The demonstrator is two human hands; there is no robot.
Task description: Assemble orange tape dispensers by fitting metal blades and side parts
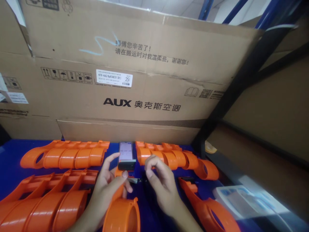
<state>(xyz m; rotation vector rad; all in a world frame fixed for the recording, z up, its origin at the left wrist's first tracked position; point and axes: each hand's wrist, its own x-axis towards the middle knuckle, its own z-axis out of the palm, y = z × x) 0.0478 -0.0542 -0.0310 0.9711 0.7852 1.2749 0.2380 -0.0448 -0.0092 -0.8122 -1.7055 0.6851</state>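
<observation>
My left hand is wrapped round the narrow arm of an orange plastic part, whose wide ring points toward me. A black piece sits at the far end of this part, near my thumb. Just to the right, my right hand is raised with its thumb and index finger pressed together; whether anything small is between them is too unclear to tell. Behind my hands a phone showing a timer lies on the blue surface. A small silvery strip shows beside my left fingers.
Rows of orange parts lie at back left, front left and back right. Another orange part with a black end and a pale box are at right. A large cardboard sheet and dark rack post stand behind.
</observation>
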